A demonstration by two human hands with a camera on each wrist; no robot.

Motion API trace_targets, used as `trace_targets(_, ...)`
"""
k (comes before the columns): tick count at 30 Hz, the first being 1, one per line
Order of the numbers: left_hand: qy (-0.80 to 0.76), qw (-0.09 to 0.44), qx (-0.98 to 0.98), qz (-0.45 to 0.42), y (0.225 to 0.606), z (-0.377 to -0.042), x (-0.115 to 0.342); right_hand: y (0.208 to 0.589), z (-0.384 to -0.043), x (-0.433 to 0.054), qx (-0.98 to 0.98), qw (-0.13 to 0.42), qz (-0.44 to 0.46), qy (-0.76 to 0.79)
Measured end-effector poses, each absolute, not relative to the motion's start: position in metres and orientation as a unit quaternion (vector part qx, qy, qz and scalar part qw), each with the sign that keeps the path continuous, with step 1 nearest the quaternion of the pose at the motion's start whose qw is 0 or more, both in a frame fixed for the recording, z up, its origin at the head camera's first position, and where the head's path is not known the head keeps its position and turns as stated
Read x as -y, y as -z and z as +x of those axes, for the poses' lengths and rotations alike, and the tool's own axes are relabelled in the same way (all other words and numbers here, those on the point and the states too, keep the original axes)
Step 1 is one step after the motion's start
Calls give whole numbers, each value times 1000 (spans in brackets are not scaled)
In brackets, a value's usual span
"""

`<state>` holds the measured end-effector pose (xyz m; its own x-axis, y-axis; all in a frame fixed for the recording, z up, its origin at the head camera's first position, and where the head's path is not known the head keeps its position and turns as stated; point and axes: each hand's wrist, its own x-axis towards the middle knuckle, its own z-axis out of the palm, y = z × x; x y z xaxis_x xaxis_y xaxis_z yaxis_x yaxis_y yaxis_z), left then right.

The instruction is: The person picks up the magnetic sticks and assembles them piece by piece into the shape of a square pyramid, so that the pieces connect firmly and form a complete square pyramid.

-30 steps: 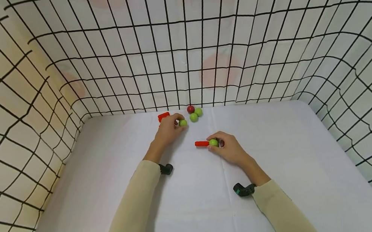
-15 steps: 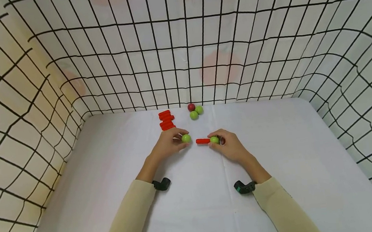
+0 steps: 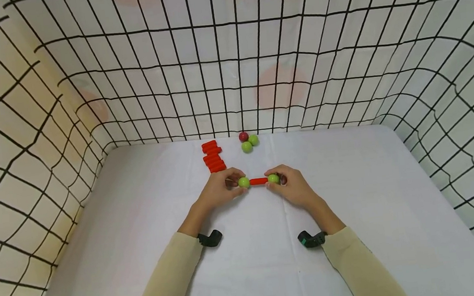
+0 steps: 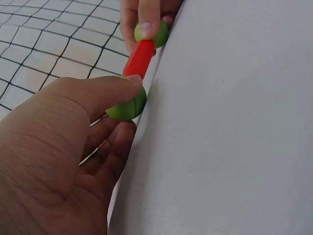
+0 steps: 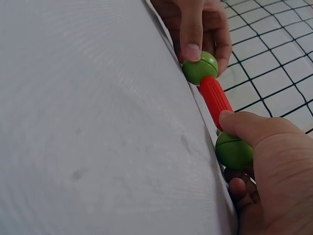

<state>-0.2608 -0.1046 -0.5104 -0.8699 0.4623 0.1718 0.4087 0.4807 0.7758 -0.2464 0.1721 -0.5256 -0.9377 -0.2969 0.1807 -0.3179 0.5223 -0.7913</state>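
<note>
In the head view, my left hand (image 3: 218, 188) pinches a green ball (image 3: 244, 182) between thumb and fingers. My right hand (image 3: 294, 188) grips a second green ball (image 3: 273, 179). A short red ridged rod (image 3: 259, 181) lies in line between the two balls. The right wrist view has one end of the rod (image 5: 214, 98) against the left hand's ball (image 5: 201, 69). Its other end runs to the right hand's ball (image 5: 234, 152), where the right thumb rests over the join. Seams circle both balls.
Several red rods (image 3: 211, 153) lie in a stack beyond the left hand. Two loose green balls (image 3: 247, 147) and a dark red ball (image 3: 243, 136) sit at the back of the white table (image 3: 354, 193). Black wire grid (image 3: 296, 55) encloses the back and sides.
My left hand has brought its green ball back from near the rod stack, then rightwards to the rod's free end. The right hand, with its ball and rod, has stayed nearly still.
</note>
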Motion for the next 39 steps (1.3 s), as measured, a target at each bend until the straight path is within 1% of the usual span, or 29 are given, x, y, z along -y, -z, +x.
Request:
trace_targets(7, -445, 34, -860, 247, 510, -261, 104, 522, -248, -171, 872, 10, 188, -451)
trace_targets(17, -451, 39, -860, 237, 507, -259, 103, 514, -249, -163, 872, -19, 206, -443)
trace_targets(20, -451, 18, -864, 223, 505, -261, 107, 512, -247, -164, 874, -20, 200, -442)
trace_targets(26, -421, -70, -889, 167, 499, -267, 125, 510, -241, -167, 880, -26, 187, -435)
trace_targets(29, -392, -92, -905, 138, 497, -269, 134, 510, -238, -169, 887, -29, 182, -422)
trace_targets(32, -358, -98, -920, 122, 497, -269, 140, 510, -237, -172, 891, -25, 185, -413)
trace_targets(39, -323, -84, -935, 119, 499, -270, 144, 510, -232, -179, 884, -17, 205, -419)
